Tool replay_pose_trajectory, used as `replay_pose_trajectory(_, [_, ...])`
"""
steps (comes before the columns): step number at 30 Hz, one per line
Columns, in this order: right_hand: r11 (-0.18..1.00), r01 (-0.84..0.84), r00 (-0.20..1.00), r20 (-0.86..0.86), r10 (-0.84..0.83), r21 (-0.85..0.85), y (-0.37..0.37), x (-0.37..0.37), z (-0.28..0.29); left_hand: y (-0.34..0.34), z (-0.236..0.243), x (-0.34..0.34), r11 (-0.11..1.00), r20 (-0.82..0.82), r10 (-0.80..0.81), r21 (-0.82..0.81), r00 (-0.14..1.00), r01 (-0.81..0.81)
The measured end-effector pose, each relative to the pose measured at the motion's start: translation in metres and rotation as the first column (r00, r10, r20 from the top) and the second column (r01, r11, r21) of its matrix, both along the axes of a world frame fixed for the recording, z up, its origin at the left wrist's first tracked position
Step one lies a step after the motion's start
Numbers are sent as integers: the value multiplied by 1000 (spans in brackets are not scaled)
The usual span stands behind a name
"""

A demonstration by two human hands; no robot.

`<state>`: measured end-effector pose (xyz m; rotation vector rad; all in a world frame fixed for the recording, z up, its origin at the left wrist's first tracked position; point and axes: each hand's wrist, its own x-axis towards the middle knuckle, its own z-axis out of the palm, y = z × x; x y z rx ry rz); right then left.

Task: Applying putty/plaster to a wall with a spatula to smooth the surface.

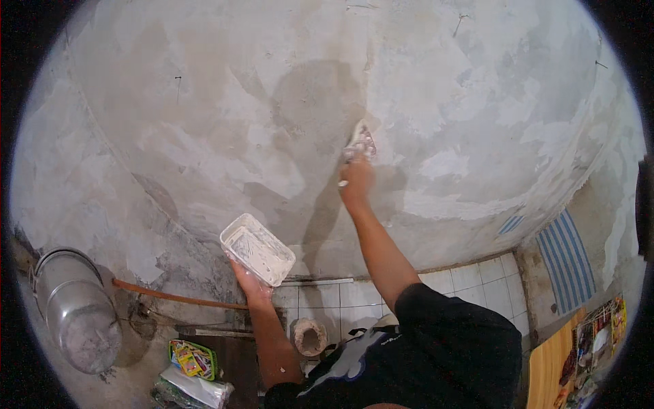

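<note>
My right hand (356,178) grips a putty knife (361,138) by its handle, with the blade, smeared with pale filler, up against the patchy grey plaster wall (456,102). My left hand (253,286) holds a white rectangular plastic tray (257,248) from beneath, low in front of the wall. Pale filler coats the tray's inside, and some is on that hand.
A metal canister (76,317) stands at lower left, near an orange-brown strip (180,294) and a green basket (193,359). A round rough container (309,337) sits by white floor tiles (490,286). At right are striped cloth (565,259) and a wooden surface (548,361).
</note>
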<state>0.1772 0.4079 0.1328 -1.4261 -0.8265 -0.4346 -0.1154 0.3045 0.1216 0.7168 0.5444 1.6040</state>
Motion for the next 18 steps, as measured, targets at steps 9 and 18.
replay_pose_trajectory(9, [855,-260,939,87,331,-450,3,-67,-12,-6,7,1,997,-6,53,-53,999,-53])
replay_pose_trajectory(18, [976,79,957,-257,-132,-204,3,68,10,-6,2,4,995,-32,85,54,996,-83])
